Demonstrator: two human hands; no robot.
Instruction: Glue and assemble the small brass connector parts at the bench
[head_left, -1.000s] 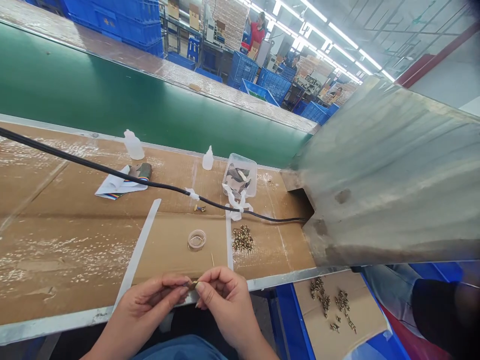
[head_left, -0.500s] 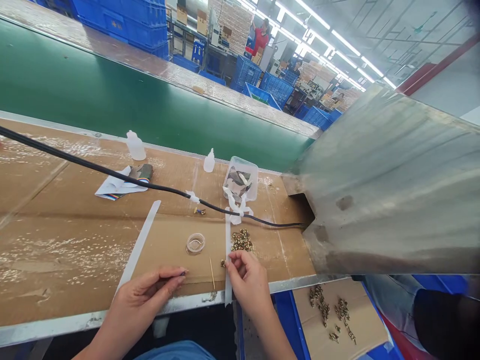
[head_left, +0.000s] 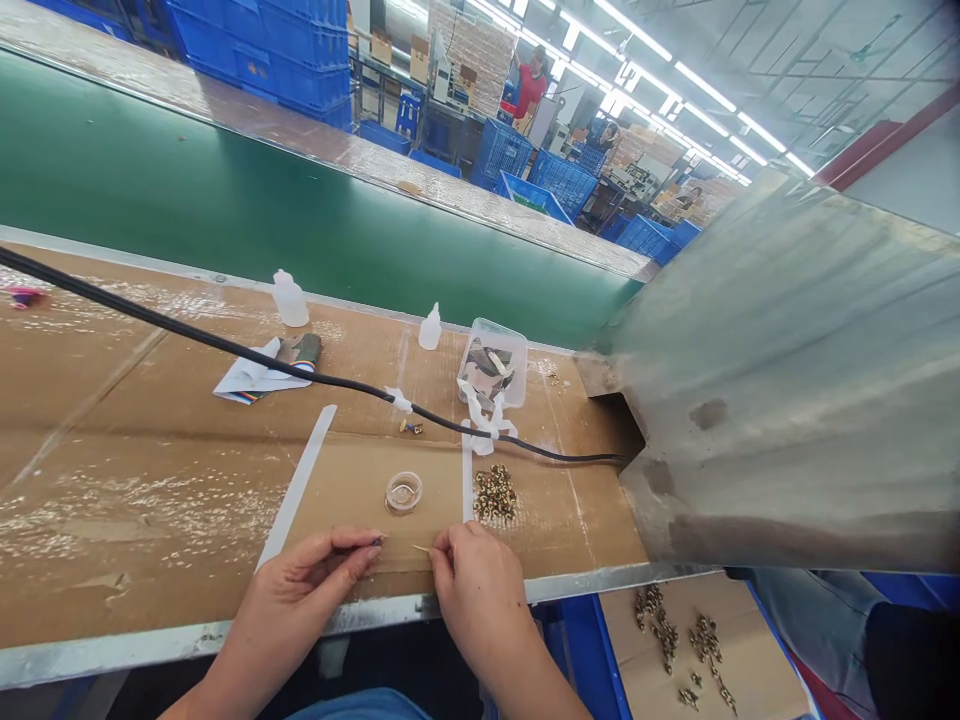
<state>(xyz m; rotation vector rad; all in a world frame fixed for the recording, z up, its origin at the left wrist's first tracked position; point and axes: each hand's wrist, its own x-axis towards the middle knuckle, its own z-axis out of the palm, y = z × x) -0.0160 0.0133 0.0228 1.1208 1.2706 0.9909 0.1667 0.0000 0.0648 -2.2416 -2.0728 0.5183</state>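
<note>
One strip of white tape lies along the left side of a cardboard sheet, apparently to hold it flat. Next comes the left hand, thumb and fingertips pinched on a tiny dark part above the sheet's near side; this fingertip hold probably leaves the part's right side exposed, though the part is too small to tell which way it points. A round clear plastic dish sits just beyond those fingers, seemingly for close reach. Between the two hands, which are apart, a thin wooden stick points left toward the part without touching it, its long axis nearly crosswise and dipping slightly rightward. The right hand, its back upward, is closed on the stick's right end, likely to keep the tip free. Just beyond it lies a pile of brass-coloured fittings, presumably placed within reach.
</note>
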